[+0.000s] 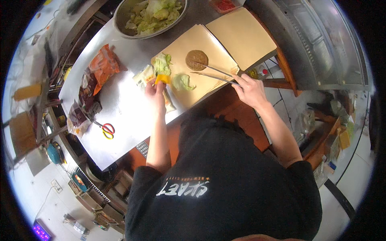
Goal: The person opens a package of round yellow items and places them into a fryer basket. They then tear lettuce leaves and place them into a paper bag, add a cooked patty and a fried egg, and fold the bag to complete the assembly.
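My left hand (157,91) pinches a yellow cheese slice (163,78) over a white printed packet (145,75). Metal tongs (219,71) are gripped in my right hand (251,91), their arms spread apart. One tip overlaps the round brown patty (196,58); the other ends just on its near side. The patty lies on a stack of tan paper sheets (201,38). Torn lettuce leaves rest by it: one piece (183,82) on the paper, another (162,63) beyond the cheese slice.
At the back stands a metal bowl (117,24) of torn lettuce. An orange bag (104,64) and dark plastic packaging (86,88) lie at the left of the metal table (120,124), near red-and-yellow-handled scissors (107,131). A second paper stack (241,36) and a container of red food (224,5) are at the right.
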The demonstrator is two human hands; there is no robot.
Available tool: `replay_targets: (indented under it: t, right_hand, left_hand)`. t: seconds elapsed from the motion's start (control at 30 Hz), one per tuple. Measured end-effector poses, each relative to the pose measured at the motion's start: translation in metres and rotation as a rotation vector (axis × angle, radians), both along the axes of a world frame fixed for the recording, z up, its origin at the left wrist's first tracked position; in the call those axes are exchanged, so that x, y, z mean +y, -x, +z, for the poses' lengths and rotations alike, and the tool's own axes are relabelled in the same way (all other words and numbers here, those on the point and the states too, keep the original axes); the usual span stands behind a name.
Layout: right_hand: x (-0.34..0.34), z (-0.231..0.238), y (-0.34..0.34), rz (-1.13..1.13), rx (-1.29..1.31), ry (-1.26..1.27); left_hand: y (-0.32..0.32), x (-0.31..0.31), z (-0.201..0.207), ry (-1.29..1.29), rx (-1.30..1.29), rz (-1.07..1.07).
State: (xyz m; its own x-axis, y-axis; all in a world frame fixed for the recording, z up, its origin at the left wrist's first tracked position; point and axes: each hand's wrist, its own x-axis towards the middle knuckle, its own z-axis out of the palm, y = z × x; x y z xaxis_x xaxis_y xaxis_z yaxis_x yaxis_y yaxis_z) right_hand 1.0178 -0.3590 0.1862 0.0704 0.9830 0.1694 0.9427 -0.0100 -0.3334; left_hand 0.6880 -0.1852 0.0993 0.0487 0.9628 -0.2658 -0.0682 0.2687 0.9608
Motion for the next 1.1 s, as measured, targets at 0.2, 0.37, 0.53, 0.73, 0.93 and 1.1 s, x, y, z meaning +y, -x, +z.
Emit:
replay_targets:
  t: [0.2, 0.37, 0.53, 0.73, 0.93, 1.1]
  right_hand:
    - [-0.029, 0.010, -0.013, -0.402, 0.336, -0.028]
    - [-0.066, 0.004, -0.010, -0.682, 0.538, 0.056]
    - [-0.088, -0.006, -0.003, -0.809, 0.652, 0.119]
    - [-0.102, -0.013, 0.007, -0.764, 0.660, 0.040]
    - [-0.131, -0.014, 0.024, -0.825, 0.678, -0.008]
    - [-0.203, -0.022, 0.056, -0.935, 0.724, -0.185]
  left_hand:
    - [-0.084, 0.051, 0.003, -0.583, 0.589, -0.314]
    - [-0.125, 0.065, -0.018, -0.971, 0.720, -0.722]
    - [-0.123, 0.056, -0.027, -0.974, 0.756, -0.898]
    - [-0.116, 0.046, -0.020, -0.987, 0.968, -1.009]
    - [-0.118, 0.048, -0.022, -0.970, 1.154, -1.056]
    - [-0.117, 0.054, -0.005, -0.973, 0.949, -0.862]
